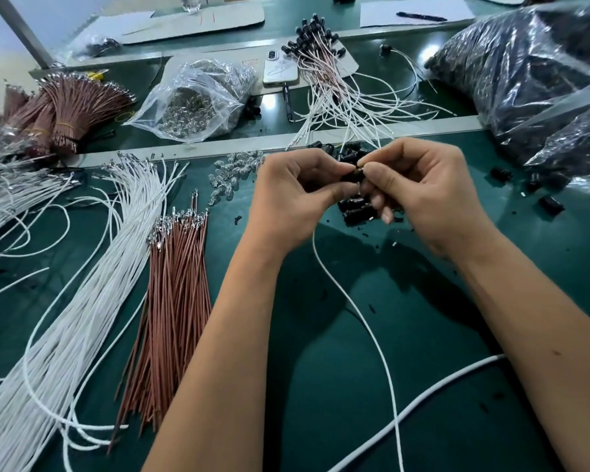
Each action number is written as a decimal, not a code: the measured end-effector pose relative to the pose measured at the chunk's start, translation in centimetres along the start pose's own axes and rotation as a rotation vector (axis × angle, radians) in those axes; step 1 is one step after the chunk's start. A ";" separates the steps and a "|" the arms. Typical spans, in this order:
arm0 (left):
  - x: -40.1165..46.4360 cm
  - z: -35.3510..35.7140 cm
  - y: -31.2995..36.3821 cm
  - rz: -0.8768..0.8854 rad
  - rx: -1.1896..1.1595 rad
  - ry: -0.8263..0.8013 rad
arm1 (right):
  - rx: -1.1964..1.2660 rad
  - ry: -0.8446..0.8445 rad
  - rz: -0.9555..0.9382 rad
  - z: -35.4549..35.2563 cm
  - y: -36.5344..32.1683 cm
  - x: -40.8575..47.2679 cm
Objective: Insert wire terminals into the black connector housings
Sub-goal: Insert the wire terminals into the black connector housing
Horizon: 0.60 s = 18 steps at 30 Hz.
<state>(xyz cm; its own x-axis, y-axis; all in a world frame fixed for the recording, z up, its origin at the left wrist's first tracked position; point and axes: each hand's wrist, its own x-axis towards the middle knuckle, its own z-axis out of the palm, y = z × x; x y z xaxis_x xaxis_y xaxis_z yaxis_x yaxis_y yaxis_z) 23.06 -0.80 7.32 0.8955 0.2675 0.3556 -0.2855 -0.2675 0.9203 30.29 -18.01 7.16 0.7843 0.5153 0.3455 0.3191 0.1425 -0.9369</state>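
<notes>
While both hands pinch it, black connector housing (351, 176) trails white wire (365, 321).

No text, label, brand or number can be read here. The cardboard sheet (191, 25) at the far edge carries two short red marks, too small to make out as characters. The phone (280, 70) lying back-up shows a faint scrawl on its case, not legible.
</notes>
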 end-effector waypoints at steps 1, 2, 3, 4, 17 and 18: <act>-0.1 -0.1 0.0 -0.020 -0.022 -0.002 | 0.004 0.004 0.013 0.2 0.0 0.0; -0.1 -0.2 -0.1 -0.041 -0.051 0.004 | -0.003 0.006 0.019 0.4 0.0 0.0; -0.1 -0.3 0.0 -0.060 -0.079 0.013 | -0.010 0.008 0.019 0.6 0.0 0.0; -0.2 -0.3 0.1 -0.075 -0.103 0.021 | -0.012 0.014 0.015 0.7 0.0 -0.1; -0.3 0.1 0.6 -0.114 -0.189 -0.019 | -0.056 0.070 -0.054 0.6 -0.6 0.1; -0.3 0.0 0.6 -0.110 -0.185 -0.017 | -0.066 0.068 -0.038 0.5 -0.6 0.1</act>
<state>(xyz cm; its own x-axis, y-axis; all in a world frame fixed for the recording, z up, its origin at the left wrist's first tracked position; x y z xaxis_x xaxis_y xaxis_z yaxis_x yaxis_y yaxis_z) 22.65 -1.06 7.72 0.9300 0.2697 0.2498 -0.2420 -0.0622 0.9683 29.95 -17.66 7.70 0.8047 0.4514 0.3856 0.3821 0.1033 -0.9183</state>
